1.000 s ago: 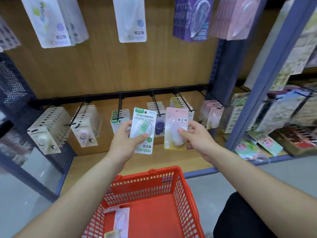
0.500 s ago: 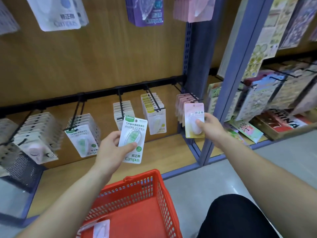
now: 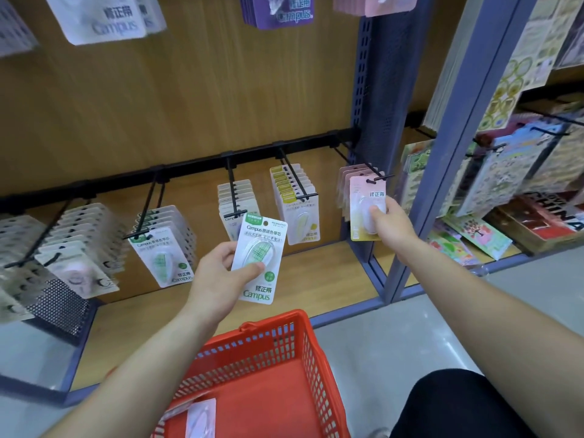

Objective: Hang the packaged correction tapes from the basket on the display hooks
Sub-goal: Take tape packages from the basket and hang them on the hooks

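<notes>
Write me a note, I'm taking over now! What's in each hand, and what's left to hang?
Left hand grips a green-and-white carded correction tape, not yet hung; matching green packs hang further left.
Right hand pinches a pink-and-yellow carded correction tape at the rightmost black hook's tip, seemingly threaded on; let go.
Red plastic basket holds at least one more pale pack. Hang green, then that.

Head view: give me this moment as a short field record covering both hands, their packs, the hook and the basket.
left hand: grips green pack, away from any hook
right hand: pinches pink pack
pink pack: hang hole at the rightmost hook tip, before matching pink packs
basket: red, below the hands, one loose pack visible inside
</notes>
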{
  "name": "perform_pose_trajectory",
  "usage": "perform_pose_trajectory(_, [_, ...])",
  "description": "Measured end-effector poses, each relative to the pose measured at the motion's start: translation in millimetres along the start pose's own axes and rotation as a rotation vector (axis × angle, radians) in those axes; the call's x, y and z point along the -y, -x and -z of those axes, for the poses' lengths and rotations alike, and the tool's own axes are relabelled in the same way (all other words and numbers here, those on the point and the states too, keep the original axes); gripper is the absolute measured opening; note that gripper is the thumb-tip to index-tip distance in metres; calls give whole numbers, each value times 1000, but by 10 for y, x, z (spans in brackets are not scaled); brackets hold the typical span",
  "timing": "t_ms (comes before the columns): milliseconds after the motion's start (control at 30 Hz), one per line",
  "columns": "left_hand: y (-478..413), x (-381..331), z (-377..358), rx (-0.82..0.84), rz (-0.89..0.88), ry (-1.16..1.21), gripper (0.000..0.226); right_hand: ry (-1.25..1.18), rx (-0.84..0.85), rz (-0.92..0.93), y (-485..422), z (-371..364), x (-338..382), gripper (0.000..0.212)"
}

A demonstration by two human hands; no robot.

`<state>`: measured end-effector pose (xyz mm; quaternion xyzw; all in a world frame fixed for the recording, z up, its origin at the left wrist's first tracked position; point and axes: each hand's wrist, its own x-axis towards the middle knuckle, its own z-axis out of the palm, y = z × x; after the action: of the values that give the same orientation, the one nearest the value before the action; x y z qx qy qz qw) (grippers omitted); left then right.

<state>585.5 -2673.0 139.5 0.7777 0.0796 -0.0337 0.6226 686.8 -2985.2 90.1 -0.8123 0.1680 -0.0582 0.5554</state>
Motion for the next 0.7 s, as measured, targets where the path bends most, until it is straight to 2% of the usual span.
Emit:
perform_pose_trajectory(100, [21,-4,69,-5,8,-9,24,150,-27,-80,-19,-87,0,56])
perform_pose_trajectory(167, [21,-5,128,-13,22,-12,24,338,-27,-173,56,-170,-41,63])
perform_pose_trajectory(267, [29,-2,197,-32,49,-17,25,509,99,-123,318,-332,25,41])
perform_pose_trajectory(367, [68,20,242,-29,73,-15,24,368,395,27,751,-527,339,18])
perform_pose_trajectory(467, [142,17,309,-24,64,3,26,106,669,35,1243,-725,728,20])
perform_pose_trajectory(533, [187,5,387,-10,48,10,29,33,728,81,1467,-863,879,24])
perform_pose_trajectory(700, [334,3,679,39,5,31,32,-164,687,98,1762,-1126,1037,25])
